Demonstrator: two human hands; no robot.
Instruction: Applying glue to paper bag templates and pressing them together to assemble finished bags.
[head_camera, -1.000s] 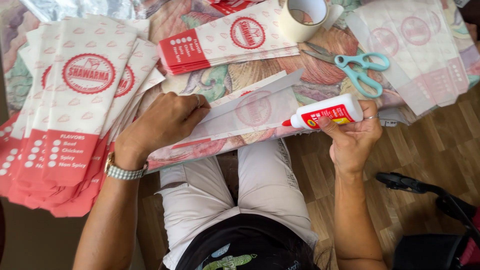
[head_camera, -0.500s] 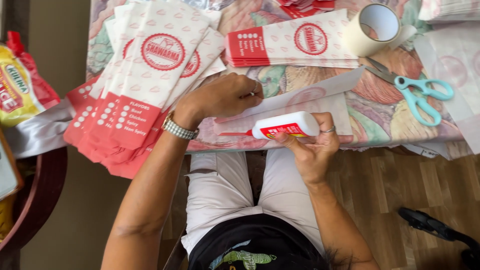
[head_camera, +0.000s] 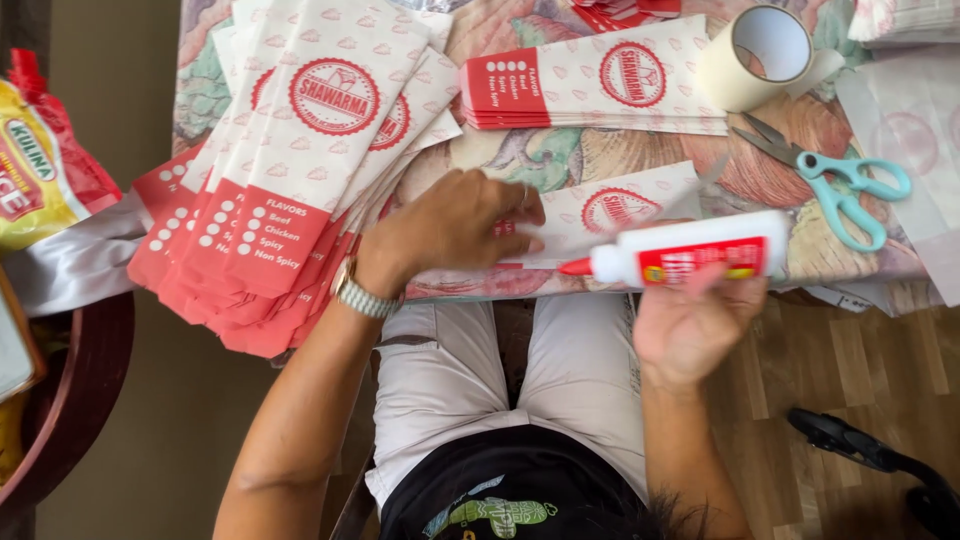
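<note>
Covering most of the upper frame, a table spread with a patterned floral cloth (head_camera: 520, 150) is seen from above. A large fanned stack of red-and-white printed paper sleeves (head_camera: 300, 170) lies across the upper left, and a smaller squared stack of the same sleeves (head_camera: 590, 85) sits at upper centre. A single flat red-and-white paper sleeve (head_camera: 610, 210) lies at the table's near edge, in the middle of the frame. It is pinned by the left hand (head_camera: 455, 225), whose fingers are held together and pressed flat on its left part; a metal-banded wristwatch (head_camera: 362, 293) is worn on that wrist. A white plastic glue bottle with a red nozzle and red label (head_camera: 680, 260) is clamped sideways in the right hand (head_camera: 695, 325), fingers curled under its body, the nozzle pointing left at the sleeve's lower edge; whether the tip touches paper cannot be told. The sleeve is judged light, thin and easily creased or shifted, so it is best held flat near the glued edge. The bottle looks light and squeezable, best gripped around its middle. Teal-handled scissors (head_camera: 835, 185) lie at the right, below a roll of cream masking tape (head_camera: 760, 55).
</note>
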